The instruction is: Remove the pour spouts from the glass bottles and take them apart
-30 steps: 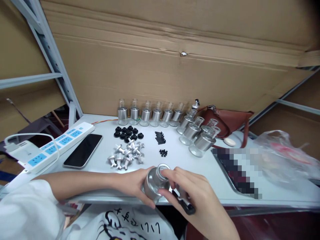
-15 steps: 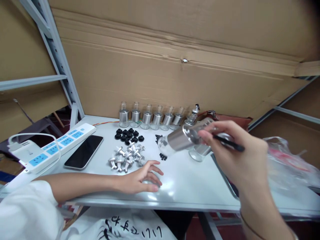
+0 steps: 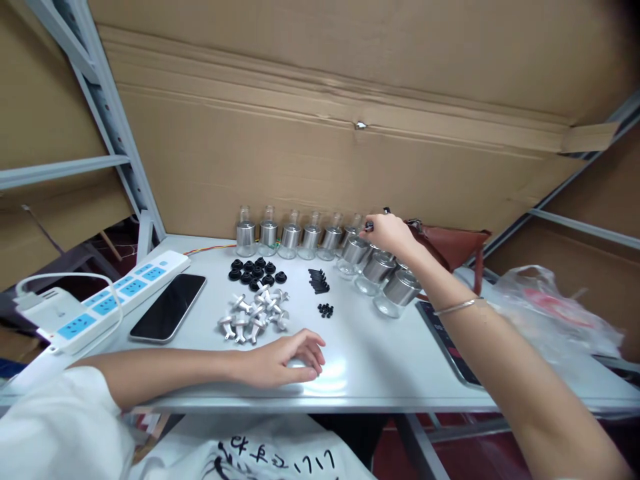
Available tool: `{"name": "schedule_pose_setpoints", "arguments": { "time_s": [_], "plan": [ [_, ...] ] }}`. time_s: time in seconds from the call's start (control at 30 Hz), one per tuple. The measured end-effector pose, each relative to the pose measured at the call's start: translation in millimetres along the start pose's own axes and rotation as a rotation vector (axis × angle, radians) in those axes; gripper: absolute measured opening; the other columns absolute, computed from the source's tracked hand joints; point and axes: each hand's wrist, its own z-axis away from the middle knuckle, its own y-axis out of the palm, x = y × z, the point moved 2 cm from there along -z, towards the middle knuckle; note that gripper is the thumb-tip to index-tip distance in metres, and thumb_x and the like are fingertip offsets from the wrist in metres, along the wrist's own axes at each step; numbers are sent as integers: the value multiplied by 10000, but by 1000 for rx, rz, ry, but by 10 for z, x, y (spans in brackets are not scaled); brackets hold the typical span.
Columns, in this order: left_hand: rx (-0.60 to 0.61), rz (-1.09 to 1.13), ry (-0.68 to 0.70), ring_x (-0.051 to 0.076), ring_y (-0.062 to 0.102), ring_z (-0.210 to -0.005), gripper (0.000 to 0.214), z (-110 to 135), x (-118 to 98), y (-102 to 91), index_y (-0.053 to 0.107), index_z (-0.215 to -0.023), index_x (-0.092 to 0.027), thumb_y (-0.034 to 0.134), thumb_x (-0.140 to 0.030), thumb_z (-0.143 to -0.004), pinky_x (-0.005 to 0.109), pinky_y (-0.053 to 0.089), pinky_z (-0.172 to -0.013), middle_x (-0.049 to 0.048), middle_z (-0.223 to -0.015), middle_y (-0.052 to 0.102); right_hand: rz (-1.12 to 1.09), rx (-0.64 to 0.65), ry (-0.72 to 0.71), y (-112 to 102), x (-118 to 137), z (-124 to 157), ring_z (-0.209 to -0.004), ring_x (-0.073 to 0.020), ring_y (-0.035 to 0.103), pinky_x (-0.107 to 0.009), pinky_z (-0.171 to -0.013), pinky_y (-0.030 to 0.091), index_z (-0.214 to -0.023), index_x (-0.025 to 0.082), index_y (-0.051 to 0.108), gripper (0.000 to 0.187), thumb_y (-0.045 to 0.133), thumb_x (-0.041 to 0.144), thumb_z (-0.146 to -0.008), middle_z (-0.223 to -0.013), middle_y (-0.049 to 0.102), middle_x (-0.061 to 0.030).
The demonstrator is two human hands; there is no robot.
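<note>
Taking the small black pieces (image 3: pixel 325 311) as the hub of the worktop (image 3: pixel 380 373), the right hand (image 3: pixel 387 233) is at 1 o'clock, its grip closed around a black-ended piece (image 3: pixel 369 226) that shows at the fingers; whether it also has hold of a bottle neck, I cannot tell. Directly beneath it, from 1 to 2 o'clock, stand clear bottles with metal sleeves (image 3: pixel 401 288), their necks mostly hidden by the hand and forearm. A row of six similar bottles (image 3: pixel 291 237) runs from 11 to nearly 1 o'clock along the cardboard (image 3: pixel 280 147). The left hand (image 3: pixel 287 360) lies at about 7 o'clock near the front edge, its grip half open, fingers loosely curled and thumb apart, with nothing visible in it. Silver spouts (image 3: pixel 255 313) lie heaped at 9 o'clock, just beyond that hand, black stoppers (image 3: pixel 255 273) cluster at 10 and slim black rods (image 3: pixel 319 281) lie at 12. The brown bag (image 3: pixel 453 247) sits at 2 o'clock.
</note>
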Motion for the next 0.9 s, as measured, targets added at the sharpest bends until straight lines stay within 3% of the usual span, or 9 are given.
{"name": "schedule_pose_setpoints", "arguments": {
  "time_s": [0.37,0.6,0.67,0.73,0.8,0.83,0.9],
  "plan": [
    [-15,-67,-16,205,591,-1015,293,-2,-18,4,428,-1121,-162,540,-157,-850,430,460,-925,130,-1079,607,-12,54,111,186,-90,-161,-1050,-316,626,-367,-807,487,-1148,157,657,373,631,326,-816,-1111,663,-202],
    [-11,-72,-26,209,588,-1011,265,0,-51,11,444,-1106,-152,527,-164,-855,433,453,-925,134,-1071,610,-34,-6,125,137,-128,-48,-1014,-341,615,-407,-797,482,-1088,109,674,316,566,295,-858,-1057,654,-221],
    [-13,-58,-34,205,587,-1011,265,-6,-44,9,435,-1110,-162,529,-170,-861,427,449,-925,125,-1064,608,-88,-154,87,55,-67,50,-1049,-322,579,-403,-825,472,-1051,126,690,309,499,316,-899,-1074,635,-196],
    [-19,-22,-32,205,588,-1009,296,-11,-29,4,411,-1131,-168,546,-204,-869,422,447,-920,121,-1066,595,-226,-430,-1,-43,68,198,-1062,-297,540,-384,-833,466,-926,134,719,320,480,347,-912,-1066,608,-174],
    [-22,33,-30,210,589,-1009,353,-11,-10,-1,381,-1158,-171,568,-272,-876,423,446,-910,126,-1079,573,-431,-652,-122,-91,269,403,-949,-258,555,-362,-779,472,-802,137,717,316,525,371,-889,-935,598,-140],
    [-21,65,-29,212,588,-1009,385,-10,-2,-3,368,-1169,-171,577,-311,-878,424,444,-907,129,-1087,562,-555,-695,-198,-82,389,518,-832,-222,567,-344,-729,475,-762,140,705,303,550,374,-875,-825,590,-105],
    [-20,121,-26,209,589,-998,429,-8,10,-9,357,-1172,-173,585,-385,-876,425,439,-904,127,-1087,551,-829,-638,-438,-3,657,764,-672,-157,562,-296,-648,471,-872,152,682,247,604,384,-844,-723,583,-38]
  ]
}}
